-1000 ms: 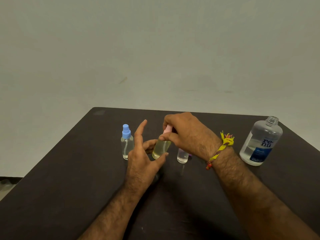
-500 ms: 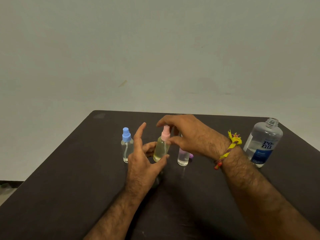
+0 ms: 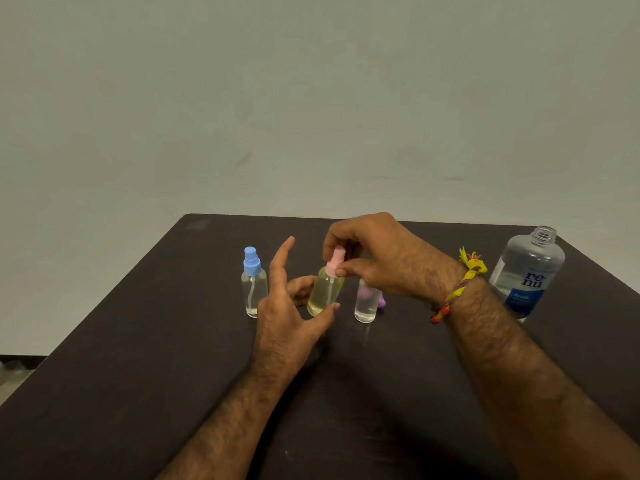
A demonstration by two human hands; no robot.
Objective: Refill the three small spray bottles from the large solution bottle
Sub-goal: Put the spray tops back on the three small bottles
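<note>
Three small spray bottles stand in a row on the dark table [image 3: 138, 375]. The blue-capped bottle [image 3: 254, 284] is at the left, almost empty. The middle bottle [image 3: 325, 289] holds yellowish liquid; my left hand [image 3: 287, 317] holds its body between thumb and fingers, index finger raised. My right hand [image 3: 377, 258] pinches its pink spray cap [image 3: 334, 259]. The third bottle [image 3: 366, 303] stands uncapped under my right hand, with a purple cap [image 3: 381, 301] lying beside it. The large solution bottle [image 3: 528, 271], uncapped and partly full, stands at the far right.
The table's far edge runs just behind the bottles, with a plain pale wall beyond. The near half of the table is bare dark surface, crossed by my forearms. The left edge of the table slants toward the floor.
My right hand, which had loosened from the pink cap half a second ago, has come back down and pinches it again. The left hand has stayed on the bottle.
</note>
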